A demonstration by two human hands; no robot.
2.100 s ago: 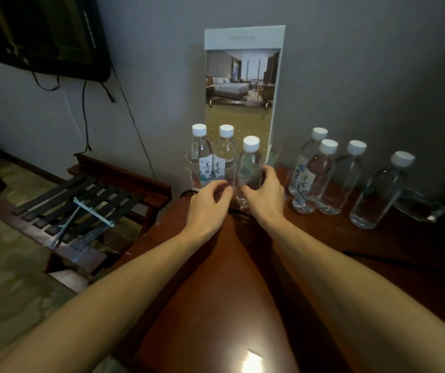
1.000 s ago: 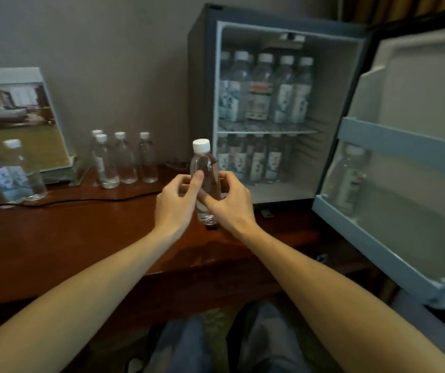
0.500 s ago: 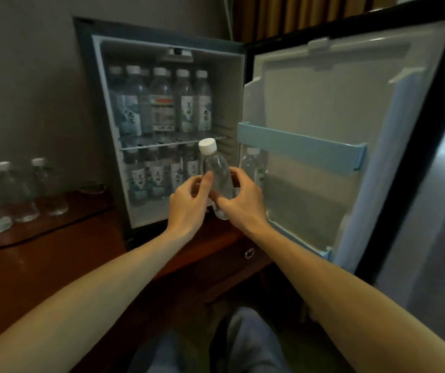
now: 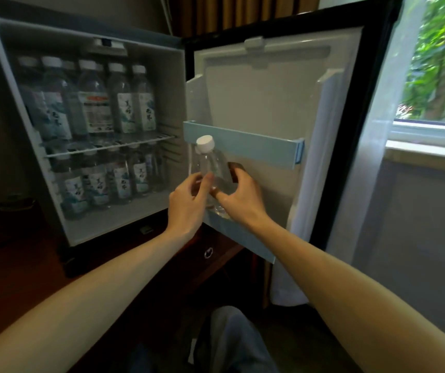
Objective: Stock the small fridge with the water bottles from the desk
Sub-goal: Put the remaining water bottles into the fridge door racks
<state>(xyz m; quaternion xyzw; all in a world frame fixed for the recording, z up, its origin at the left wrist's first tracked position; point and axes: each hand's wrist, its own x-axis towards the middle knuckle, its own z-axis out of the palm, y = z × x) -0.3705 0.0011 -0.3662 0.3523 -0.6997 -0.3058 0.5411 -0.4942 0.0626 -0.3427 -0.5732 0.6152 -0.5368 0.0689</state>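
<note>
a sheer white curtain hangs by the bright window; a dark wooden desk stands left.

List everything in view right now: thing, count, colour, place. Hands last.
small fridge: 1, pale grey inside, on the desk, open
fridge door: 1, white liner, swung right
upper door shelf: 1, light blue
lower door shelf: 1, light blue
water bottle: 1, clear, white cap, tilted, base at the lower door shelf
top-row bottles: at least five, clear, on the wire shelf
bottom-row bottles: at least four, clear, on the fridge floor
desk: 1, dark wood
curtain: 1, sheer white, right of the door
window: 1, white frame, far right
left hand: grips the water bottle
right hand: grips the water bottle
</note>
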